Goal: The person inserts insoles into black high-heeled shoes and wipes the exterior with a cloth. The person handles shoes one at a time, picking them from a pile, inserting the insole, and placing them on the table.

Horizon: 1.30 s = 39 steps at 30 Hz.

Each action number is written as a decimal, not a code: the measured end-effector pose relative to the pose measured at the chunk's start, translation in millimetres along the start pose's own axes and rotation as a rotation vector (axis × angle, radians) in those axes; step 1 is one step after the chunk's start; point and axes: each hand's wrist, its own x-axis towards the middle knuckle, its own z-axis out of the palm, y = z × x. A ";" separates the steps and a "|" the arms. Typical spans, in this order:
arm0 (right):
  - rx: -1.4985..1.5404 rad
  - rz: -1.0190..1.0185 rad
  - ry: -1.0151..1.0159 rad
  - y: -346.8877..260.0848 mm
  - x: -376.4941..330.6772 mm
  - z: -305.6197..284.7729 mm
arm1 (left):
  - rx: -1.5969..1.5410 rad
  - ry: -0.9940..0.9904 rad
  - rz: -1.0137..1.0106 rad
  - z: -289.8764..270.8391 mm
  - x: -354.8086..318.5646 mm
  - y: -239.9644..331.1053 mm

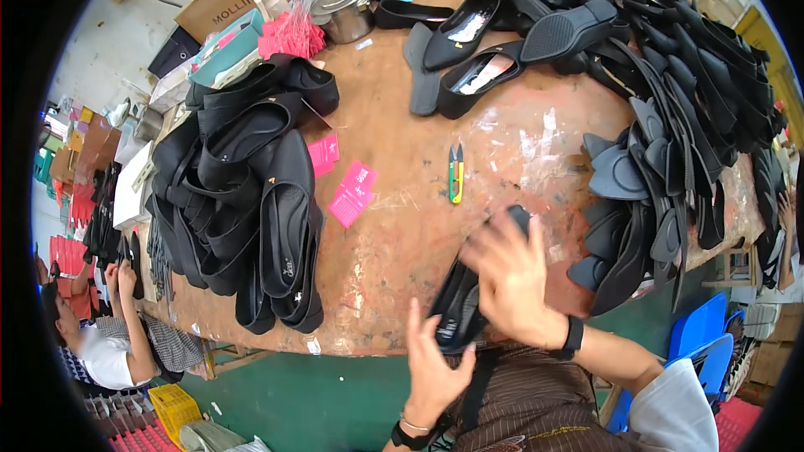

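A black flat shoe point(456, 305) lies at the table's front edge, its heel toward me and its insole showing. Around the heel, my left hand point(435, 368) is closed, thumb on one side and fingers on the other. My right hand point(511, 276) is over the front half of the shoe, hiding much of it. Its fingers are smeared by motion, so whether it grips anything is unclear. Just beyond the shoe lie thread snips point(456, 176) with yellow and green handles, blades pointing away.
Black shoes point(289, 218) are heaped at the left, with pink tags point(353, 192) beside them. More shoes point(469, 29) and grey insoles point(620, 172) crowd the far and right sides. A metal pot point(343, 17) stands at the back. Another person point(113, 351) works at far left.
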 end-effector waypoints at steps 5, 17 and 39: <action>0.439 0.477 -0.080 38.9 41.6 -22.5 | 0.350 -0.361 0.119 20.6 8.6 50.7; 0.083 -0.023 -0.205 9.4 -43.9 -12.4 | 0.472 -0.663 0.121 42.8 -2.5 49.4; 0.066 -0.097 -0.499 16.5 -34.5 -24.4 | 0.268 -0.541 0.173 42.3 3.9 42.7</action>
